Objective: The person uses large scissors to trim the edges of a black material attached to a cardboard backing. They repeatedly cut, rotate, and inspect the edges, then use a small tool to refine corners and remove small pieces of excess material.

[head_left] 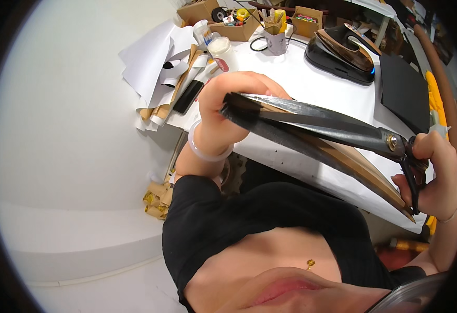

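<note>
My left hand is raised over the front edge of the table, its fingers curled round the near end of a long narrow strip. The strip is black along one side and tan on the other, and it slants down to the right toward a pointed end. Large scissors with dark metal blades reach across above it, their tips near my left hand. My right hand grips the black handles. Whether the blades touch the strip, I cannot tell; the left fingertips are partly hidden.
On the white table stand a black iron on its base, a cup of tools, a white-lidded jar and cardboard boxes. A phone and paper rolls lie left; black sheets lie right.
</note>
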A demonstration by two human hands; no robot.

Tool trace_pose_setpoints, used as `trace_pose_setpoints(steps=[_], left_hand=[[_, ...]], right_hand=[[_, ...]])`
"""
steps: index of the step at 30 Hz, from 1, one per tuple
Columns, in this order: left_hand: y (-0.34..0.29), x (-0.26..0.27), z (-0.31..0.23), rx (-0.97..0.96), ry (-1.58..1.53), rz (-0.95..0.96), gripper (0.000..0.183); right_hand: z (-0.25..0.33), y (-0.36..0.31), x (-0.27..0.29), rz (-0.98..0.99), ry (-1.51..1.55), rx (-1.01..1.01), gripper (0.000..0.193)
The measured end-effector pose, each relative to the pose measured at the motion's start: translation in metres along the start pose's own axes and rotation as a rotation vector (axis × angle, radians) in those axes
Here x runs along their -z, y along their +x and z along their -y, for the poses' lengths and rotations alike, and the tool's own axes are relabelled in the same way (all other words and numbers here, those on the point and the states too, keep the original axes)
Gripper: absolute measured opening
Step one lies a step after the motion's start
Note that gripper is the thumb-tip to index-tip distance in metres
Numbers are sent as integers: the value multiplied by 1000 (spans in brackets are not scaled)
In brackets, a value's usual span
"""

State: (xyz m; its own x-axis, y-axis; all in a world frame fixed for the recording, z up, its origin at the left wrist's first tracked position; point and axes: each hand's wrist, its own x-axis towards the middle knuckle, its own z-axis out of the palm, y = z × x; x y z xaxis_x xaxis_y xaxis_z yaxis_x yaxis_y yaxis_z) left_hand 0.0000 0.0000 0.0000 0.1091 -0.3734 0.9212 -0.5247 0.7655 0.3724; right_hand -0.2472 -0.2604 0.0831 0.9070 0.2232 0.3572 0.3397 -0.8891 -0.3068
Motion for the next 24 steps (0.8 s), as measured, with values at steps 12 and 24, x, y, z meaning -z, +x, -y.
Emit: trace_pose_setpoints(steps=[12,24], left_hand=[[-2,-5,0,53,-13,-50,14],[2,-8,-1,98,-115,-20,18]], right_hand=[[-3,-11,-3,102,79,-101,45],[-2,-20,-8,85,137,-144,46]])
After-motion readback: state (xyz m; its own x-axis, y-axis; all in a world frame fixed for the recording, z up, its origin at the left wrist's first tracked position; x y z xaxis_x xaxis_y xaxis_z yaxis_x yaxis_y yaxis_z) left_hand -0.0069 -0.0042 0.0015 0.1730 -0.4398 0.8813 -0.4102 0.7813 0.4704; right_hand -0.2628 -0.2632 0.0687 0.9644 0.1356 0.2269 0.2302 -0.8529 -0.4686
